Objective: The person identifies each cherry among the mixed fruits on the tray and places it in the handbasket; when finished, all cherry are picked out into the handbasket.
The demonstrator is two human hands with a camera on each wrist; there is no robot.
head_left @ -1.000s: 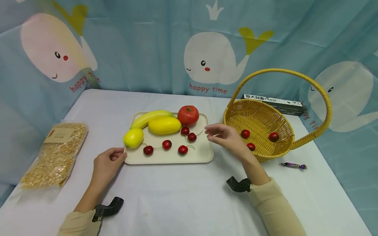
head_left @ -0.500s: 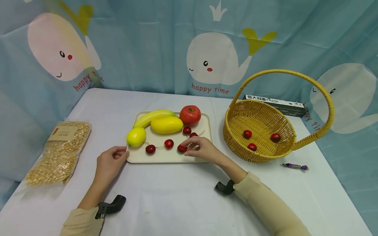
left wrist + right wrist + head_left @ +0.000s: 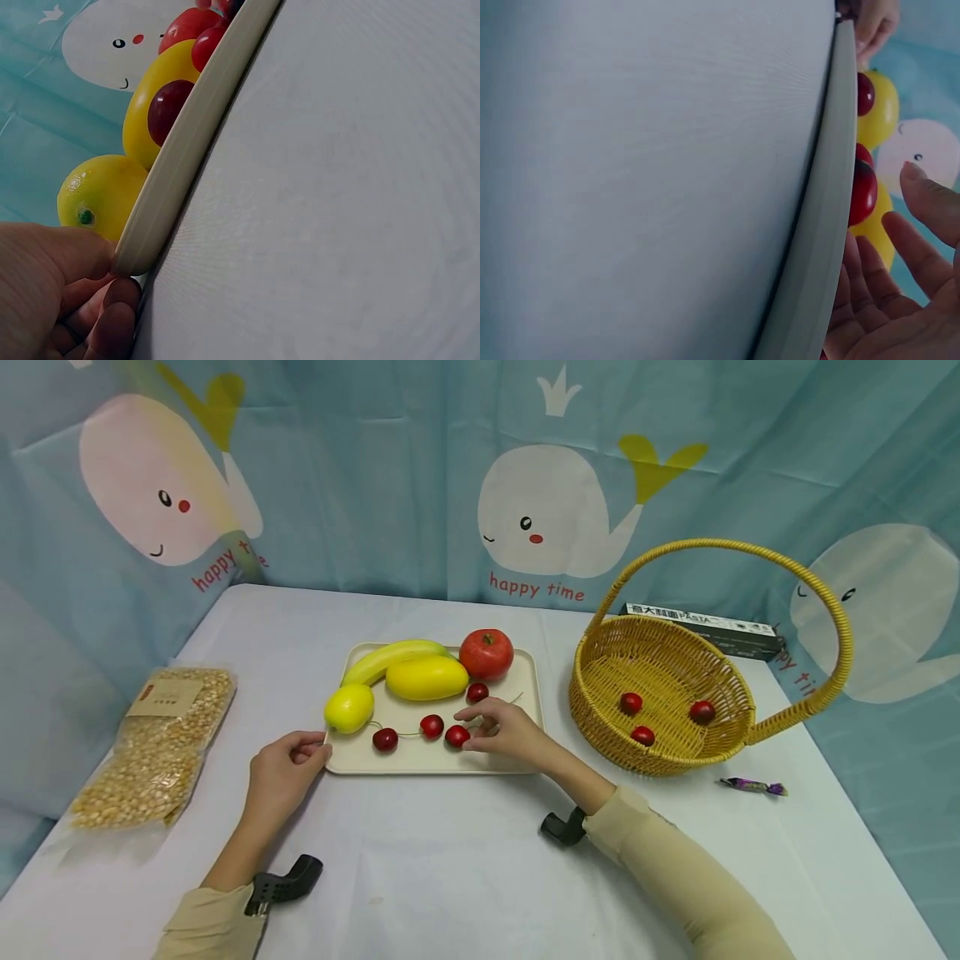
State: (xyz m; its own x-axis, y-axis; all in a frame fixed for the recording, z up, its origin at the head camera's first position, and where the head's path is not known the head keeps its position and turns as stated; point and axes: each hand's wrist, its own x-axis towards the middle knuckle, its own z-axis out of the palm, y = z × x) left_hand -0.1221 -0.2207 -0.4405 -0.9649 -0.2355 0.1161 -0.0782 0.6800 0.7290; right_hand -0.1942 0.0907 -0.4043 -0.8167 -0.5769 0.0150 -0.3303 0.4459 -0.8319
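Observation:
A cream tray (image 3: 420,767) bears a banana (image 3: 393,658), a lemon (image 3: 349,708), a yellow mango-like fruit (image 3: 427,678), a red apple-like fruit (image 3: 486,654) and several cherries. My left hand (image 3: 281,772) pinches the tray's near left corner, thumb on the rim and fingers bent below it, as the left wrist view shows. Over the tray's right part, my right hand (image 3: 510,735) has its fingertips right at one cherry (image 3: 457,737). In the right wrist view its thumb (image 3: 930,199) and index finger stand apart beside that cherry (image 3: 863,193). Another cherry, with only its stem showing, is hidden behind this hand.
To the right stands a yellow wicker basket (image 3: 600,727) with a tall handle, three cherries inside. A pasta box (image 3: 705,631) lies behind it and a purple-wrapped candy (image 3: 753,787) in front. On the left lies a bag of corn kernels (image 3: 153,752). A whale-print curtain (image 3: 405,485) hangs behind.
My right hand has moved left from beside the basket to over the tray. The cherry at its fingertips has shifted slightly left. My left hand keeps its place at the corner.

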